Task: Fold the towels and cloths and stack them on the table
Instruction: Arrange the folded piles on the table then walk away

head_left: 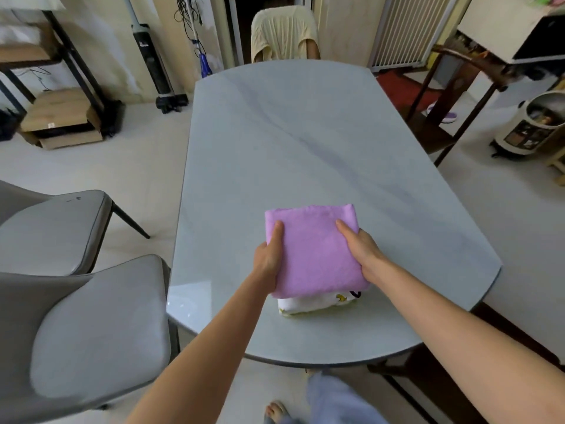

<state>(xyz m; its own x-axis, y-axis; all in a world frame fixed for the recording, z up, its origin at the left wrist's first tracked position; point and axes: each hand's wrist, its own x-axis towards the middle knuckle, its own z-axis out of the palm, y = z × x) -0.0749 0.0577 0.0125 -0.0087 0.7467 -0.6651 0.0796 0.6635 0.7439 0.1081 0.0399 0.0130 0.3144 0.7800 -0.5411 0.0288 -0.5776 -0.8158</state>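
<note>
A folded square of soft lilac terry towel (312, 252) is held over a folded white cloth with yellow and purple print (318, 302), which lies on the pale grey marbled oval table (305, 133) near the 6 o'clock edge. The left hand (269, 258) grips the lilac towel's 9 o'clock side with the thumb on top and the fingers tucked underneath; the right hand (362, 249) grips the 3 o'clock side the same way, so both hands are clamped on the one towel, held apart by its width. The towel's near edge seems to rest on the printed cloth, while whether its 12 o'clock edge touches anything cannot be told. The main risk, as I judge it, is misalignment: the lilac towel overhangs the printed cloth toward 12 o'clock and 9 o'clock, so releasing it here could leave it sagging or sliding off the smaller base. Pulling the fingers out from underneath could also drag the layers open or shift the cloth below, since terry clings to skin. The stack sits close to the table's near edge, so a careless nudge toward 6 o'clock might push it off.
</note>
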